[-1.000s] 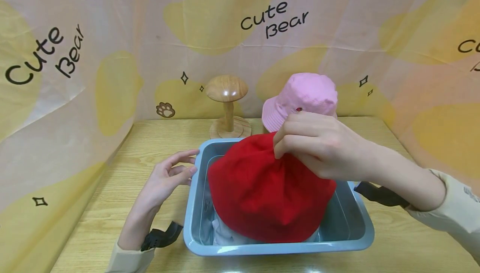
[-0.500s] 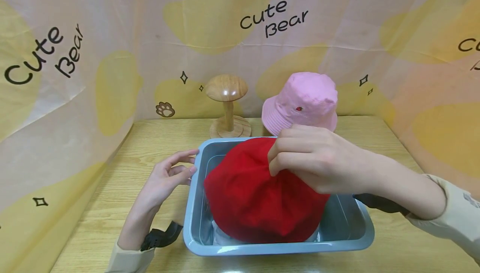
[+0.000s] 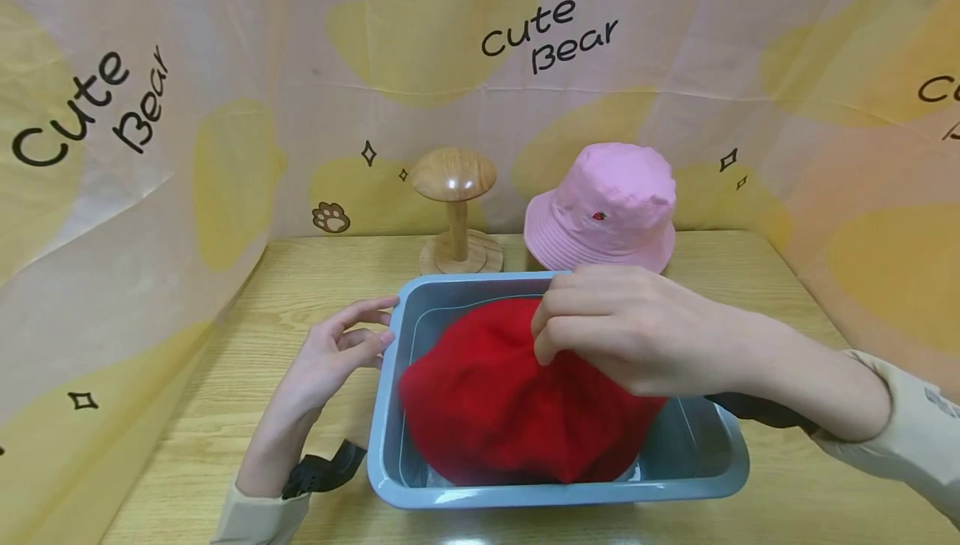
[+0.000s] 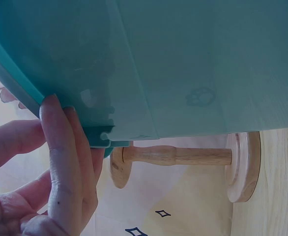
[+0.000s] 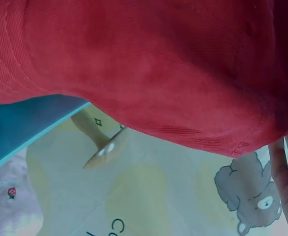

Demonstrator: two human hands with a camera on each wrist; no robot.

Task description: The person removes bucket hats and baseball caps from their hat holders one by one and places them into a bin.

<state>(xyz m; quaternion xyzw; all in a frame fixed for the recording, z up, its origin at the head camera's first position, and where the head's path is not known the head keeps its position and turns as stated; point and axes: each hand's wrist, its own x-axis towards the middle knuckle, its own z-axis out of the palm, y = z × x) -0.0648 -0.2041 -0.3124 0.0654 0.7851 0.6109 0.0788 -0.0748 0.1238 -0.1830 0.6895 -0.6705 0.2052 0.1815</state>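
A red bucket hat (image 3: 517,403) hangs crown up in the blue plastic basin (image 3: 742,445), its lower part inside the walls. Fingers of my right hand (image 3: 637,328) pinch the crown from above. Up close in the right wrist view, the red fabric (image 5: 149,64) fills the upper part, with stitched rows on the brim at left. At the basin's left side, my left hand (image 3: 345,345) holds the rim with thumb and fingertips. The left wrist view shows those fingers (image 4: 63,157) along the outer wall of the basin (image 4: 173,64). Whatever lies beneath the hat is mostly hidden.
Behind the basin stands a wooden hat stand (image 3: 456,195) with a rounded bare top. To its right, a pink bucket hat (image 3: 615,203) with a small strawberry patch sits near the back. Printed cloth (image 3: 420,45) encloses the wooden table (image 3: 300,278) at the back and sides.
My right hand has lowered the red hat deeper into the basin, moving slightly left. The pale cloth seen under it before is now almost covered. My left hand has stayed at the rim.
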